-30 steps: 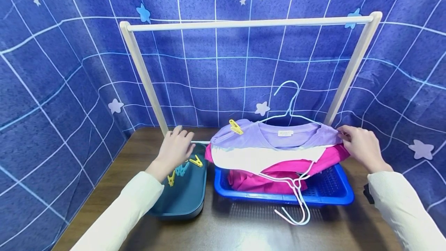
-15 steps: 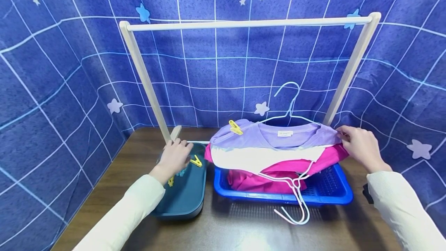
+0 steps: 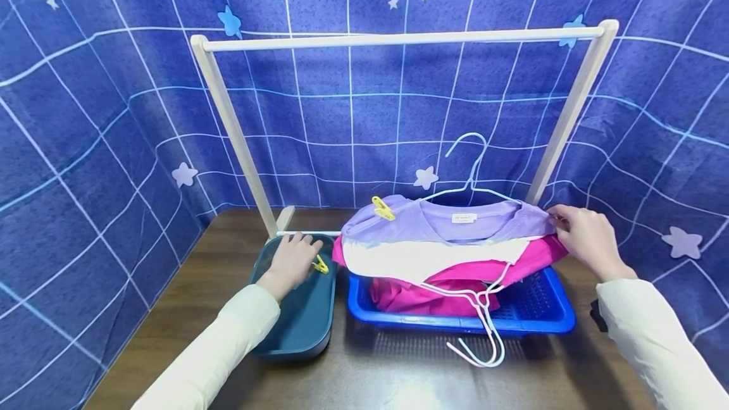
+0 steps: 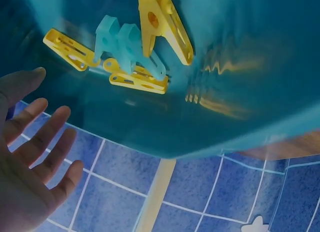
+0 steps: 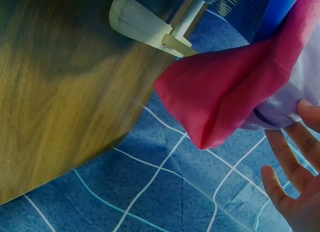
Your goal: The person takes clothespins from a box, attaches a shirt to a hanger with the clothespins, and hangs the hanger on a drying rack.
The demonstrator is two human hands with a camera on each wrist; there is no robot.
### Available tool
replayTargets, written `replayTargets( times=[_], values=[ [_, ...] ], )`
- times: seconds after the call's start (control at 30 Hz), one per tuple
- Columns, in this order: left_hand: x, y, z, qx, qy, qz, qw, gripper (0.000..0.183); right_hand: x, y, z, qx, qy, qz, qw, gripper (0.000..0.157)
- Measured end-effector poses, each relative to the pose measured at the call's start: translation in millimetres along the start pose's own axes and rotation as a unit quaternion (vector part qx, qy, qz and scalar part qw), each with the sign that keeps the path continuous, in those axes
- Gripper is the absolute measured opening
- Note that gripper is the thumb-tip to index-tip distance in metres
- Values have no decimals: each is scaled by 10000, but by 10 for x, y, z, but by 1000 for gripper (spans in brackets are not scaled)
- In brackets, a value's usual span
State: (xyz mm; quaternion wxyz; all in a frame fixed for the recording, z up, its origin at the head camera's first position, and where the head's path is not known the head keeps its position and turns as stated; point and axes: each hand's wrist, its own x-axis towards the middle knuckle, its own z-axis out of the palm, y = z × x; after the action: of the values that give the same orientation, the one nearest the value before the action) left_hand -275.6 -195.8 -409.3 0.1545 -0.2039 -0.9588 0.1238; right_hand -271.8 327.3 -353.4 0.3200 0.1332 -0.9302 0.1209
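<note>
My left hand [image 3: 292,259] is over the dark teal tray [image 3: 302,334], its fingers loosely spread and holding nothing. Beside it in the left wrist view lie several yellow clothespins [image 4: 72,49] and light teal clothespins [image 4: 111,39]. One yellow clothespin [image 3: 321,264] shows past the fingers in the head view. My right hand [image 3: 589,239] pinches the shoulder of a purple and white shirt [image 3: 393,226], which has a light blue hanger [image 3: 475,169] at its neck. A yellow clothespin [image 3: 383,209] grips the shirt's other shoulder. Bright pink cloth [image 3: 543,257] lies beneath the shirt.
A blue basket [image 3: 398,320] holding more pink cloth stands under the shirt. White hanger hooks [image 3: 491,347] stick out over its front edge. Behind rises a pale wooden rack with a crossbar [image 3: 404,38]. The wooden table [image 3: 193,277] meets a blue grid curtain [image 3: 370,112].
My left hand has moved right and slightly lower, from the tray's far left rim to over its inside. The right hand keeps its pinch on the shirt's shoulder.
</note>
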Motion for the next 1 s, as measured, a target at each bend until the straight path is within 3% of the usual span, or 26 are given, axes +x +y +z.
replayTargets(
  times=[0.77,1.0],
  values=[
    [91,53,171,-120,-731,-146,9971,33,-7,-10,19,-16,154,-63,9999,11],
    [71,29,253,-114,-636,-144,9978,32,-6,-6,16,-23,117,-35,9999,11]
  ],
)
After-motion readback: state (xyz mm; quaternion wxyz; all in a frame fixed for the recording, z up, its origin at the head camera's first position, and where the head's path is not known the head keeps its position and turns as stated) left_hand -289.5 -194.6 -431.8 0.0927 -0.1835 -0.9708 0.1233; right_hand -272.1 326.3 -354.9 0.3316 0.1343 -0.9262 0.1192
